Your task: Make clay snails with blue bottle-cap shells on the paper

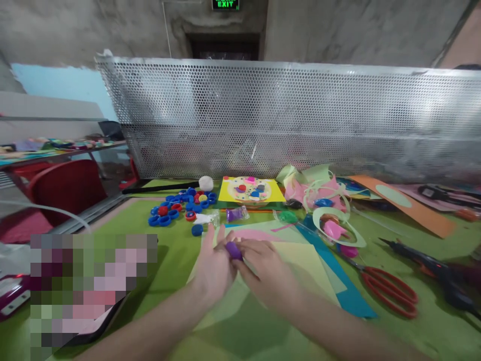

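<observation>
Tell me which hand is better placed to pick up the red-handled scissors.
Probably the right hand: the scissors lie on its side, while the left hand is farther away. Both hands are at the purple piece.

High on the far wall (93, 30), over a dark opening (225, 46), I can read a green exit sign (225, 4). A perforated metal screen (300, 110) blocks much of my view beyond the table's far edge. Far left, I see a red chair (69, 193) by a cluttered side table (63, 153). To my right lie red-handled scissors (389, 292) and, farther right, a dark tool with a pointed tip (432, 265).
</observation>
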`<state>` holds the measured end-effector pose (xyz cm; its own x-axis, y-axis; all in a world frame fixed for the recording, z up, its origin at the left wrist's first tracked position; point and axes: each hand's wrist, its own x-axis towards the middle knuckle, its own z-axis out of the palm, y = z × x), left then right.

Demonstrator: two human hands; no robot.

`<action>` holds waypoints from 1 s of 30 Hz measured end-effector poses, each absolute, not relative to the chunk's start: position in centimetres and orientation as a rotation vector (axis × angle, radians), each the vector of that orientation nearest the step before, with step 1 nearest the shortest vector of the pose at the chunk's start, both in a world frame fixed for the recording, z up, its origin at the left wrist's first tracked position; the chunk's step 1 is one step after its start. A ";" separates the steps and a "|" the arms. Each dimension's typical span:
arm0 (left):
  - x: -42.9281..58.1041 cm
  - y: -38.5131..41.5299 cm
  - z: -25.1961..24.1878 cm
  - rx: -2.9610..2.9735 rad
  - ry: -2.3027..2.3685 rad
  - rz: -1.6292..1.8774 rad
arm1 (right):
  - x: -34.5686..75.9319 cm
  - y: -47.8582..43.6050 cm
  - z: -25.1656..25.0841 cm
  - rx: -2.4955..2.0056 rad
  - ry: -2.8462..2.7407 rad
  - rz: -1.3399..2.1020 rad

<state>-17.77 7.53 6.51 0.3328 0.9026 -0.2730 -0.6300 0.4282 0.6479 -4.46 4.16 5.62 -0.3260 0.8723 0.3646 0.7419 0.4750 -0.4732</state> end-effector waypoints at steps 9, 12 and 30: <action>-20.4 7.2 4.8 0.996 0.740 0.940 | -3.7 4.5 4.6 -1.405 -2.000 0.765; -20.4 7.0 4.8 1.103 0.782 0.926 | -3.9 4.6 4.0 -1.423 -1.995 0.826; -20.6 6.6 4.8 0.932 0.693 0.901 | -4.0 3.6 4.4 -1.030 -1.942 0.995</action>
